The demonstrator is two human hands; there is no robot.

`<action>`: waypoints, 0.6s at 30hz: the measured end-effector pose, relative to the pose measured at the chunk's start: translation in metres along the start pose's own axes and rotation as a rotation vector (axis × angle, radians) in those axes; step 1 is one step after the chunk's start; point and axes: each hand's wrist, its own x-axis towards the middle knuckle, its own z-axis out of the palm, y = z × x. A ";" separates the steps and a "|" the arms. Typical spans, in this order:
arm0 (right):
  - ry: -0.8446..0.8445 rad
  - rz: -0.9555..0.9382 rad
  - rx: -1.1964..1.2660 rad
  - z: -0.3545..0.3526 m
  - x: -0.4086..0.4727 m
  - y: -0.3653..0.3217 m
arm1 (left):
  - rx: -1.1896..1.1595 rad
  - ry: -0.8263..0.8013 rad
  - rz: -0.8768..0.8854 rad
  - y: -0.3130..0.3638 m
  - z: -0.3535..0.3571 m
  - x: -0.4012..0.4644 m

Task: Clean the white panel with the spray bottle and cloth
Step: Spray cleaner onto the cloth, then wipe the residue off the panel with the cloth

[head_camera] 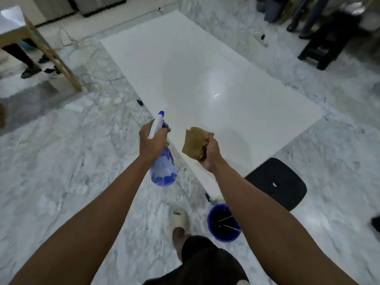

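A large white panel (205, 79) lies flat on the marble floor, stretching away from me. My left hand (151, 144) grips the neck of a blue translucent spray bottle (163, 169), its white and blue nozzle pointing toward the panel over its near left edge. My right hand (210, 153) is closed on a folded brown cloth (195, 142), held in the air above the panel's near corner. Neither the bottle nor the cloth touches the panel.
A blue bucket (211, 214) with dark water stands on the floor by my foot (180, 220). A black stool (277, 182) sits at the panel's near right corner. A wooden table frame (53, 56) is at left, people's legs and dark furniture (327, 44) at the back right.
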 end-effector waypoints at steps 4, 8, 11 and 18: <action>0.125 -0.092 0.099 -0.007 0.030 -0.024 | 0.031 -0.105 0.111 0.006 0.031 0.063; 0.253 -0.160 0.190 -0.032 0.036 -0.041 | 0.069 -0.238 0.232 0.009 0.073 0.099; 0.353 -0.188 0.264 -0.057 0.031 -0.042 | 0.027 -0.356 0.309 0.006 0.104 0.113; 0.645 -0.220 0.143 -0.096 0.010 -0.030 | 0.033 -0.579 0.382 0.004 0.175 0.122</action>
